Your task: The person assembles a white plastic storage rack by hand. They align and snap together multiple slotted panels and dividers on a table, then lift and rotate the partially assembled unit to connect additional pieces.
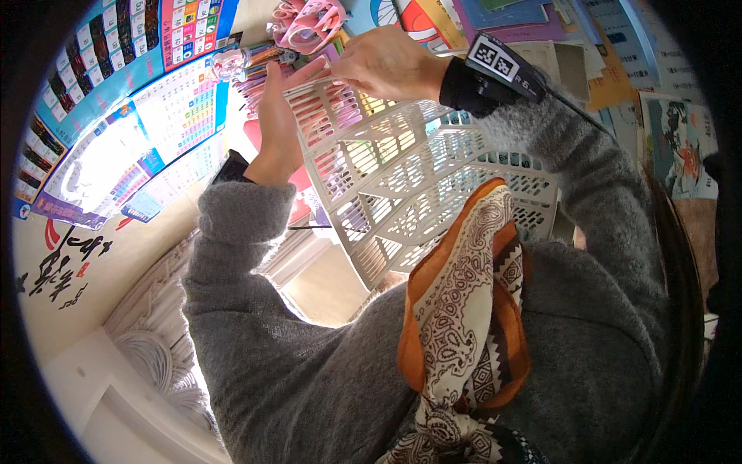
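A white slotted plastic storage rack (pixel 410 170) with several compartments stands tilted in front of me. Colourful pens (pixel 309 108) fill its upper left part. Beside that corner, my left hand (pixel 278 127) is raised with thumb and a finger spread apart; its other fingers are partly hidden. My right hand (pixel 390 66) bends over the rack's top edge, fingers curled together near the pens. Whatever those fingers pinch, if anything, is hidden. Close to both hands are a pink holder (pixel 309 25) and a small clear figure-like container (pixel 230 63).
Colourful charts (pixel 174 116) cover the wall at left. Books and papers (pixel 510 19) are piled at the far right, with a picture sheet (pixel 680 143) below them. Coiled white cable (pixel 147 359) lies at lower left. My patterned scarf (pixel 464 309) hangs over the rack's near edge.
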{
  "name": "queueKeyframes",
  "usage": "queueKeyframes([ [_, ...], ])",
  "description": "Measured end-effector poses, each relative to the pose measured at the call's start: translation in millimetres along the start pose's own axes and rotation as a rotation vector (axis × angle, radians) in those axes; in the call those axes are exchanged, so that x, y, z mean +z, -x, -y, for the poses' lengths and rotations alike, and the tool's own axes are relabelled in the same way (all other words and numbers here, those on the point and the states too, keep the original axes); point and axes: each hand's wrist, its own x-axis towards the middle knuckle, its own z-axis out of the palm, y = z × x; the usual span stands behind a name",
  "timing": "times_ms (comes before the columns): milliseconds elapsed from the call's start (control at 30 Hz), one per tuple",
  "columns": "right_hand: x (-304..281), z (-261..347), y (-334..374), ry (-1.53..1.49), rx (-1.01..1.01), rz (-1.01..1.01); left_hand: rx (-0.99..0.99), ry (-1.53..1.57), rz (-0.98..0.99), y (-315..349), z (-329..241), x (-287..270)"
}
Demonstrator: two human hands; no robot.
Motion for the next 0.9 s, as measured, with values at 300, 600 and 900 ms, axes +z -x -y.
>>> queueKeyframes([
  [300, 6.5, -2.7, -1.4, -0.263, 0.004, 0.031, -0.095, 0.089, -0.055, -6.5, -4.3, 4.0],
  [600, 11.0, -2.6, 3.1, -0.322, -0.020, -0.071, -0.182, 0.215, 0.027, -16.3, -5.7, 2.2],
  [900, -8.5, 3.2, -2.5, -0.058, 0.170, 0.094, 0.026, 0.066, 0.030, -13.0, 13.3, -19.8],
])
